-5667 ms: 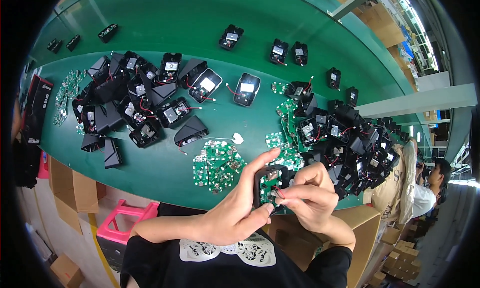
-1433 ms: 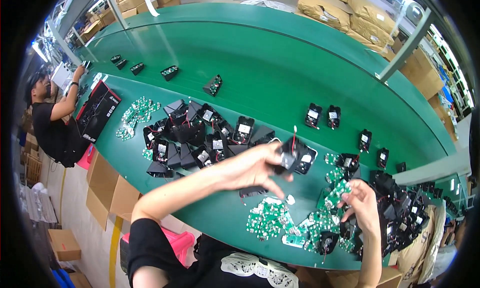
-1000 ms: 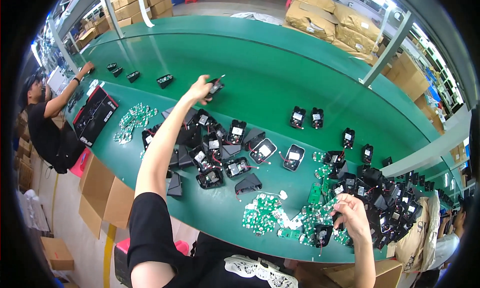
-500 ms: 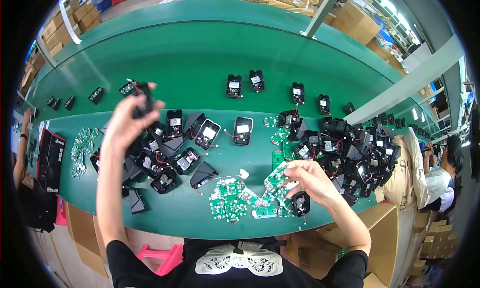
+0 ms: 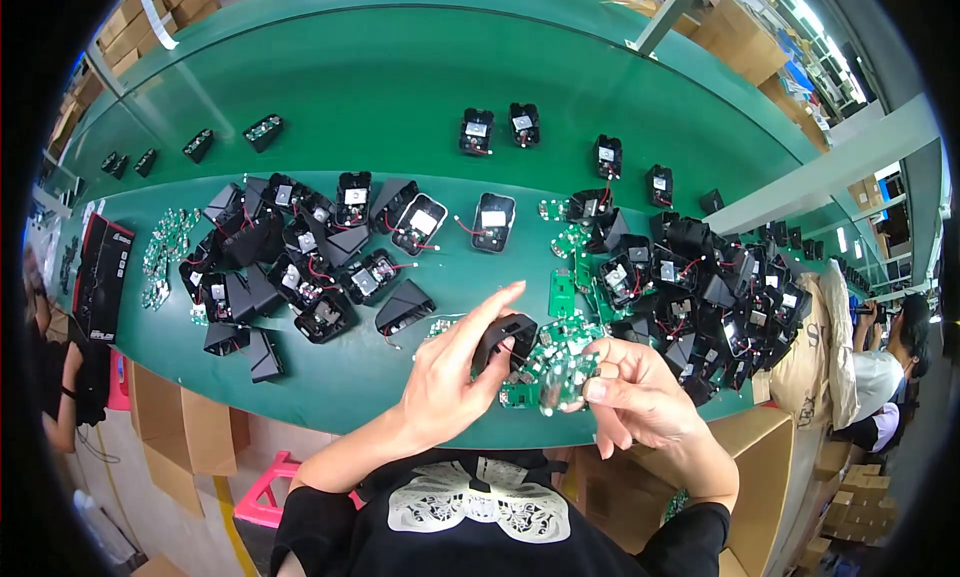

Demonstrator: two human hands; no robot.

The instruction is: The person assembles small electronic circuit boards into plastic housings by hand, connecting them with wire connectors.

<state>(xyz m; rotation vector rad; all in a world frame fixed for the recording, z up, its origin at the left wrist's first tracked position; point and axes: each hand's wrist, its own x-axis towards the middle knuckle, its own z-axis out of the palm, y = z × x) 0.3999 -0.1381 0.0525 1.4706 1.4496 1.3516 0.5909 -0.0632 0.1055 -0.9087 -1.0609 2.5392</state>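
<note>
Near the front edge of the green table, my left hand [image 5: 440, 382] grips a black plastic housing [image 5: 507, 335], its fingers wrapped around the sides. Close beside it, my right hand [image 5: 645, 392] pinches a green circuit board [image 5: 563, 385] between thumb and fingers. Board and housing are held near each other; whether they touch I cannot tell. Loose circuit boards lie beneath and behind both hands, partly hidden by them. One longer green board [image 5: 562, 293] rests just beyond. Two opened housings with white labels, one of them this housing [image 5: 493, 223], stand farther back in the middle.
Heaped black housings [image 5: 345, 242] spread on the left, with another heap [image 5: 725, 287] on the right. More boards [image 5: 165, 257] lie by a black box [image 5: 103, 277] at far left. Cardboard boxes [image 5: 165, 417] and a pink stool [image 5: 262, 492] stand below the table. Other people sit at both sides.
My left hand has come from the far left down to the front middle, carrying the black housing. My right hand still holds a circuit board and is slightly lower. The whole view has shifted a little.
</note>
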